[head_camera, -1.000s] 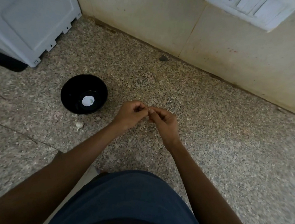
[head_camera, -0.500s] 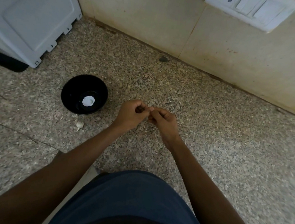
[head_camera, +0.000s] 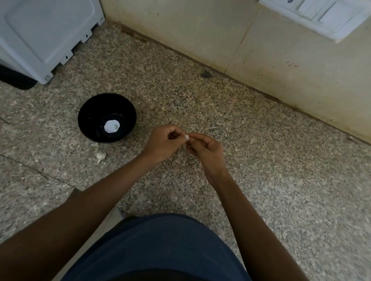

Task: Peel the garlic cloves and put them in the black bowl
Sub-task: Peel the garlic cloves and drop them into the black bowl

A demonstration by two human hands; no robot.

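A small white garlic clove (head_camera: pixel 187 137) shows between the fingertips of both hands, above the speckled stone counter. My left hand (head_camera: pixel 163 143) pinches it from the left with curled fingers. My right hand (head_camera: pixel 206 150) pinches it from the right with thumb and forefinger. The black bowl (head_camera: pixel 87 118) stands to the left of my hands, with a white patch on its bottom. A piece of garlic with a short stem (head_camera: pixel 100 156) lies on the counter just in front of the bowl.
A white appliance (head_camera: pixel 40 22) stands at the back left on a dark mat (head_camera: pixel 10 79). A tiled wall (head_camera: pixel 277 54) with a white switch panel (head_camera: pixel 317 13) runs along the back. A dark spot (head_camera: pixel 206 74) lies near the wall's foot.
Both hands stay joined at the clove with only small finger movements. The bowl and the garlic piece on the counter have not moved.
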